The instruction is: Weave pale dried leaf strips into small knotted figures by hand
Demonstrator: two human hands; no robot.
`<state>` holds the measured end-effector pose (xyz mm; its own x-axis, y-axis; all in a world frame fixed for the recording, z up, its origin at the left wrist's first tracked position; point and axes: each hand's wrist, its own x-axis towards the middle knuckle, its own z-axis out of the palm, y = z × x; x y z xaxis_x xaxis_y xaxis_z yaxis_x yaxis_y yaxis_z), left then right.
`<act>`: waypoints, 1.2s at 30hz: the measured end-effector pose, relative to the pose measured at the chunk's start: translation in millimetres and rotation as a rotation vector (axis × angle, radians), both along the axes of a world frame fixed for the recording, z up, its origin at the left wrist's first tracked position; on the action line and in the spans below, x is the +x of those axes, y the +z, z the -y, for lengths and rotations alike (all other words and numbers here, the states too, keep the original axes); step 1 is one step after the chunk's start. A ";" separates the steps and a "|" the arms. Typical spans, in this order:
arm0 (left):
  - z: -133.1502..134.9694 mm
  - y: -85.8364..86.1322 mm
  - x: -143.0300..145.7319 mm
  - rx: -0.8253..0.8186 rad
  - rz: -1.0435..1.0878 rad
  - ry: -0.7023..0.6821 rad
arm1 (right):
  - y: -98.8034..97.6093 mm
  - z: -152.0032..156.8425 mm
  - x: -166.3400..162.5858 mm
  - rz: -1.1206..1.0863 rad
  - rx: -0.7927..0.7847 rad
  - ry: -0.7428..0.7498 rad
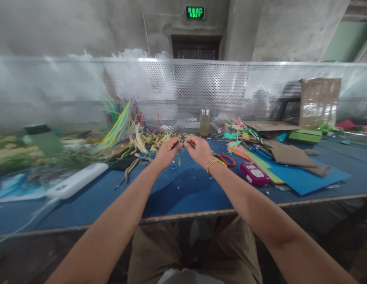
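Observation:
Above the middle of the blue tabletop, my left hand and my right hand meet with fingertips almost touching. The left fingers pinch a narrow strip of dried husk, whose end hangs below them. My right thumb and fingers are closed in a pinch at the strip's upper part, mostly hidden by the fingertips. A loose pile of dried husks lies just beyond and left of the hands. Red-handled scissors rest to the right of my right wrist.
At left lie a white power strip with its cord and a green bottle. Colourful stems stand behind. A glass bottle is ahead. To the right are a purple box, blue paper, cardboard and a perforated metal screen at the back.

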<state>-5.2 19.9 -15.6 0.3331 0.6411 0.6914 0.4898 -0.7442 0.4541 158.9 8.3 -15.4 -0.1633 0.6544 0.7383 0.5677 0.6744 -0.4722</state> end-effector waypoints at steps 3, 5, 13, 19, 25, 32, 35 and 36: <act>-0.9 -0.8 -0.5 -0.012 -0.006 -0.014 | -0.7 -0.1 -0.2 -0.006 -0.006 -0.008; -1.6 -1.2 -1.1 -0.022 -0.007 -0.017 | -1.1 -0.2 -0.1 -0.007 -0.012 -0.008; -2.4 -0.8 -2.4 -0.085 0.021 -0.051 | -1.4 0.1 0.8 0.029 0.032 -0.017; 1.0 1.5 -1.3 -0.121 0.079 -0.073 | -1.5 0.1 0.4 0.055 0.047 -0.029; -3.5 -4.2 1.8 -0.288 0.280 -0.189 | -2.4 -1.8 1.3 0.108 0.171 -0.045; -3.1 -9.4 11.0 -0.581 0.621 -0.368 | 7.4 5.5 3.7 0.343 0.375 -0.083; -3.9 -10.5 12.1 -0.607 0.651 -0.389 | 8.6 7.8 3.2 0.419 0.403 -0.122; -4.4 -10.8 12.2 -0.611 0.656 -0.397 | 8.5 8.1 2.9 0.433 0.412 -0.131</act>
<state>7.0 24.2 -26.4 0.2702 0.8744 0.4030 -0.2327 -0.3468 0.9086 161.8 0.2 -6.9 -0.4424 0.3643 0.8195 0.7405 0.6639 0.1046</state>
